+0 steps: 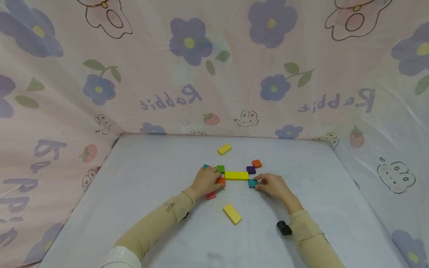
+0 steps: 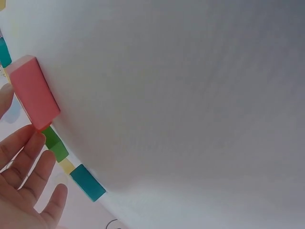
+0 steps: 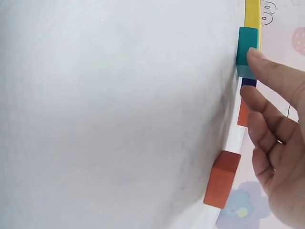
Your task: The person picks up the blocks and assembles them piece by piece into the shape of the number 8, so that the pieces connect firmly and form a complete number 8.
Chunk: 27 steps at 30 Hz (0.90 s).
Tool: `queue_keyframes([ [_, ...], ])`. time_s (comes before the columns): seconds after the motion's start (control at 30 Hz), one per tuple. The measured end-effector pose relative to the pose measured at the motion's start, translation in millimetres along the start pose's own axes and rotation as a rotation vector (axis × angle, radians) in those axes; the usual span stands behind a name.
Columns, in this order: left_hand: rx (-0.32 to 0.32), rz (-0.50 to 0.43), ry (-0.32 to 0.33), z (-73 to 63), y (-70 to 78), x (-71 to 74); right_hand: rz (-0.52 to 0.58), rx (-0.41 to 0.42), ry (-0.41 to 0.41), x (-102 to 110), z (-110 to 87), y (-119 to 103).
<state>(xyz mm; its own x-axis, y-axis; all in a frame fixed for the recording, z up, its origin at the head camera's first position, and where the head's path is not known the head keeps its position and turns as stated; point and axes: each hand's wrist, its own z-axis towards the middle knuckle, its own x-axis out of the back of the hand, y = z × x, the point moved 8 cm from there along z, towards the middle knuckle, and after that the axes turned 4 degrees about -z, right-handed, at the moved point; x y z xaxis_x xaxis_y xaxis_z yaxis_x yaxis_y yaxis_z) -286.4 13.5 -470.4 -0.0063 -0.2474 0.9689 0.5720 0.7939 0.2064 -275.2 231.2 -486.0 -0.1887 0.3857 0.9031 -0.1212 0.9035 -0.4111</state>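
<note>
In the head view my left hand lies over the left end of a block layout, fingers bent around an orange block. A pink block stands close by, hiding most of the orange one in the left wrist view. A green block and a teal block lie beyond these fingers. My right hand pinches another teal block between thumb and forefinger. It lies at the right end of a long yellow block. Just behind is a purple block.
One yellow block lies at the back and another yellow block at the front of the white table. Behind the purple piece is an orange block; a further red-orange block shows beside the right hand. Patterned cloth encloses the table.
</note>
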Motion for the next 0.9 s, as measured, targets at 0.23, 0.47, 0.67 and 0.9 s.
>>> queue_keyframes([
  [0.23, 0.005, -0.002, -0.003, 0.3, 1.0, 1.8, -0.069, 0.041, 0.013, 4, -1.6, -8],
  [0.47, 0.000, 0.009, -0.003, -0.9, -1.4, -0.4, -0.098, 0.050, 0.005, 4, -3.3, -8],
  [0.67, 0.008, -0.006, -0.008, -2.6, -5.4, -1.3, -0.110, 0.035, 0.030, 10, -7.5, 1],
  [0.9, 0.000, 0.009, -0.002, -4.7, -8.8, 0.9, -0.076, 0.036, 0.036, 16, -12.9, 14],
])
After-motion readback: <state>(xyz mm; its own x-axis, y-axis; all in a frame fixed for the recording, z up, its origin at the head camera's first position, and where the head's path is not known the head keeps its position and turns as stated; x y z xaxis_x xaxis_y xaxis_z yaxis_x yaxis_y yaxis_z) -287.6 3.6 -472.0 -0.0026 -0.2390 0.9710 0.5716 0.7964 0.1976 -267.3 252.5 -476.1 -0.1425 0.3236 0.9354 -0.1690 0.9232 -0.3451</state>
